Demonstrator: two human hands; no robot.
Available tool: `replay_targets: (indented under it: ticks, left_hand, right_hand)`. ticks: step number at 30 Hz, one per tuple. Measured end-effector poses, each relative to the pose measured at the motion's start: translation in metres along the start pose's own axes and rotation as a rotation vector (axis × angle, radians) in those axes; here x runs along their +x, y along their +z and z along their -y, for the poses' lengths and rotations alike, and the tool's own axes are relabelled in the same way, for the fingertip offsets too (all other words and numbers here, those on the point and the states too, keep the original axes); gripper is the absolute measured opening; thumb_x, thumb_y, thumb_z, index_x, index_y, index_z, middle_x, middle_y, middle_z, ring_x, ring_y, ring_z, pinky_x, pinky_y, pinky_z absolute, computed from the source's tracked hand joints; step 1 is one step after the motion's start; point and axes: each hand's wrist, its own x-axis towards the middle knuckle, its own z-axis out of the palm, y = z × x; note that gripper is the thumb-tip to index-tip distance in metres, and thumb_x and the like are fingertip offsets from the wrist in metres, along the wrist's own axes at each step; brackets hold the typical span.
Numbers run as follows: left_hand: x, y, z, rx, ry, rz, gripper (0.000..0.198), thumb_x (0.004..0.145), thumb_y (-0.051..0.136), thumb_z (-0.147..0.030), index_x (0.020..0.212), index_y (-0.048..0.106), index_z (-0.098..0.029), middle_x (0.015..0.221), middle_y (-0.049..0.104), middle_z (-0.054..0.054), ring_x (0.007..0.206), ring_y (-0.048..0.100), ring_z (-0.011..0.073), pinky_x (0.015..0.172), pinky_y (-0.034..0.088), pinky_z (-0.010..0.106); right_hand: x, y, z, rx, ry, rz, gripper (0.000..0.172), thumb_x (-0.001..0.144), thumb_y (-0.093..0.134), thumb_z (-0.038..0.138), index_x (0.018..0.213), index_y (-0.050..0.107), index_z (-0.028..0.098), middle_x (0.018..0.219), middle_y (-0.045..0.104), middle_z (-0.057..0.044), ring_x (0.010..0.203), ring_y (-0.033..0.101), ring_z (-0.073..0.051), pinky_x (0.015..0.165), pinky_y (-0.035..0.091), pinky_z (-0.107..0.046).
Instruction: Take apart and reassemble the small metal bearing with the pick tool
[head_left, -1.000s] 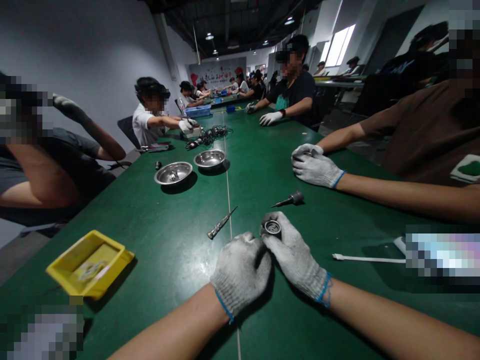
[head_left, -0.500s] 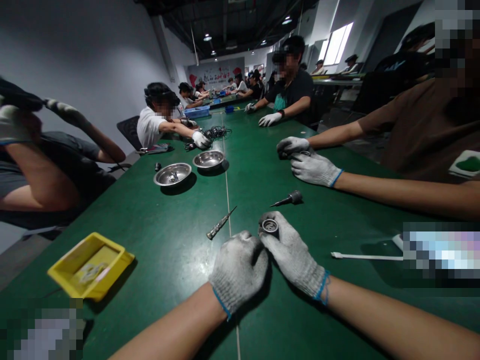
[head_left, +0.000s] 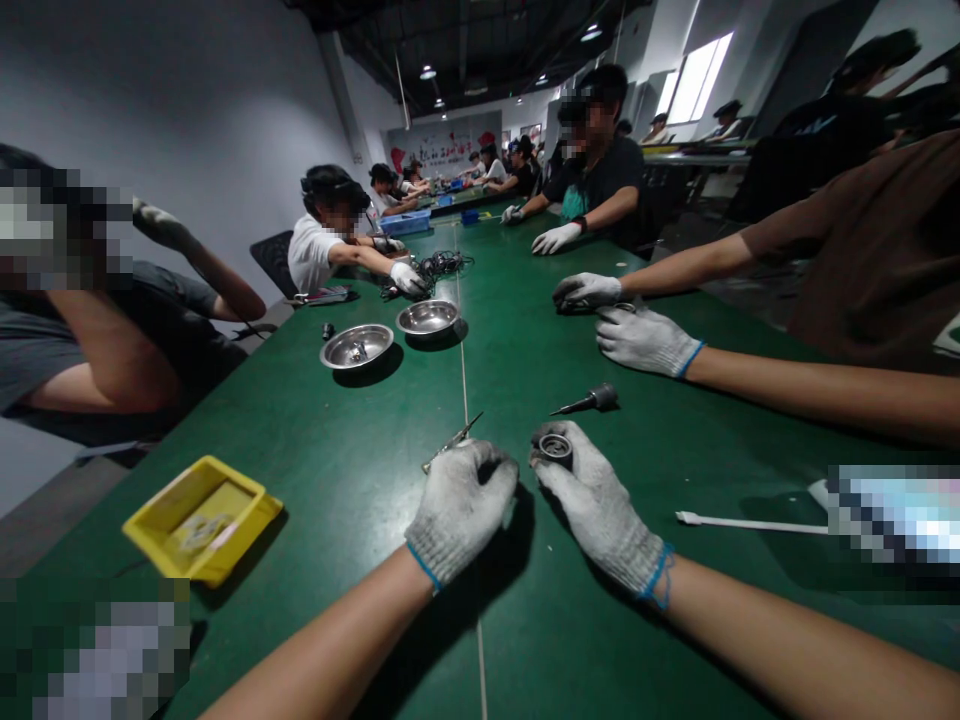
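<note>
Long, green-topped bench (head_left: 525, 345) in a room with a plain grey wall (head_left: 195, 120).
Toward the near end of its left edge sits a rectangular yellow plastic bin (head_left: 247, 537) with small pale pieces (head_left: 201, 532) inside. Farther up that side, two shallow, round stainless-steel bowls (head_left: 379, 345) (head_left: 427, 318) stand close together; the one nearer the left edge holds small shiny bits (head_left: 359, 352). Beyond lies a tangle of thin black cables (head_left: 444, 264), then a blue plastic tray (head_left: 406, 222). A co-worker in a white shirt (head_left: 311, 245) sits at the left edge. A slim white cable (head_left: 750, 523) lies toward the right edge.
</note>
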Motion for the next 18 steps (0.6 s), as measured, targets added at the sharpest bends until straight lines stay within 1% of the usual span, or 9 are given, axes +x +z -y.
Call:
replay_targets:
  ticks: [3,5,8,10,11,13,14,16,18]
  left_hand:
    - [0.007,-0.019,-0.006,-0.084,-0.07,0.088,0.025,0.091,0.057,-0.028,0.072,0.07,-0.018,0.068,0.068,0.0,0.068,0.064,0.0158,0.064,0.047,0.026]
    - [0.011,-0.032,-0.008,-0.089,-0.096,0.128,0.025,0.092,0.058,-0.031,0.077,0.072,-0.017,0.07,0.07,0.0,0.067,0.064,0.0156,0.063,0.047,0.025]
    - [0.02,-0.049,-0.007,-0.059,-0.098,0.124,0.024,0.092,0.059,-0.034,0.085,0.075,-0.016,0.078,0.074,0.002,0.072,0.066,0.0166,0.067,0.05,0.026]
    - [0.031,-0.059,-0.001,-0.019,-0.103,0.115,0.024,0.091,0.059,-0.033,0.091,0.076,-0.016,0.083,0.077,0.004,0.077,0.069,0.0182,0.07,0.053,0.027]
    - [0.039,-0.064,0.002,0.012,-0.103,0.108,0.026,0.092,0.058,-0.033,0.094,0.077,-0.016,0.087,0.078,0.005,0.081,0.07,0.0193,0.073,0.055,0.028]
    - [0.056,-0.073,0.009,0.112,-0.09,0.038,0.026,0.092,0.058,-0.031,0.099,0.078,-0.016,0.097,0.08,0.006,0.091,0.073,0.021,0.084,0.057,0.03]
    - [0.065,-0.076,0.013,0.178,-0.069,-0.011,0.027,0.094,0.057,-0.031,0.103,0.078,-0.016,0.104,0.081,0.007,0.096,0.074,0.0212,0.089,0.057,0.03]
    - [0.085,-0.082,0.019,0.362,-0.033,-0.072,0.032,0.097,0.054,-0.034,0.112,0.078,-0.018,0.112,0.08,0.006,0.103,0.074,0.021,0.095,0.057,0.029]
    - [0.103,-0.085,0.023,0.452,-0.034,-0.111,0.034,0.097,0.055,-0.033,0.119,0.076,-0.017,0.12,0.078,0.008,0.113,0.072,0.0244,0.103,0.055,0.032]
  right_hand:
    - [0.0,0.0,-0.001,-0.007,0.004,0.002,0.022,0.079,0.055,0.038,0.094,0.061,0.023,0.088,0.07,-0.005,0.084,0.065,-0.026,0.083,0.054,-0.041]
    - [0.0,0.0,-0.002,-0.007,0.004,0.004,0.022,0.079,0.056,0.038,0.094,0.062,0.023,0.089,0.07,-0.005,0.086,0.065,-0.026,0.084,0.054,-0.041]
    - [-0.001,0.0,-0.004,-0.004,-0.004,-0.002,0.021,0.08,0.056,0.037,0.095,0.062,0.024,0.089,0.071,-0.004,0.086,0.066,-0.025,0.085,0.054,-0.04]
    - [-0.002,0.0,-0.005,-0.004,-0.006,-0.005,0.02,0.08,0.056,0.035,0.095,0.063,0.024,0.089,0.071,-0.004,0.086,0.066,-0.025,0.084,0.054,-0.04]
    - [-0.002,0.0,-0.005,-0.006,0.0,-0.003,0.02,0.08,0.057,0.035,0.095,0.063,0.024,0.09,0.071,-0.004,0.086,0.066,-0.025,0.084,0.054,-0.04]
    - [-0.002,0.001,-0.005,-0.01,0.011,0.0,0.021,0.08,0.057,0.035,0.096,0.063,0.024,0.09,0.071,-0.004,0.087,0.067,-0.025,0.084,0.054,-0.04]
    - [-0.002,0.001,-0.005,-0.012,0.012,-0.001,0.022,0.08,0.057,0.036,0.097,0.063,0.024,0.091,0.071,-0.004,0.087,0.067,-0.025,0.084,0.054,-0.04]
    - [-0.002,0.001,-0.004,-0.013,0.003,-0.006,0.022,0.08,0.057,0.036,0.097,0.063,0.024,0.091,0.071,-0.004,0.088,0.067,-0.025,0.084,0.054,-0.039]
    - [-0.003,0.001,-0.003,-0.015,-0.007,-0.012,0.021,0.08,0.057,0.036,0.096,0.063,0.024,0.09,0.07,-0.003,0.086,0.067,-0.024,0.083,0.054,-0.038]
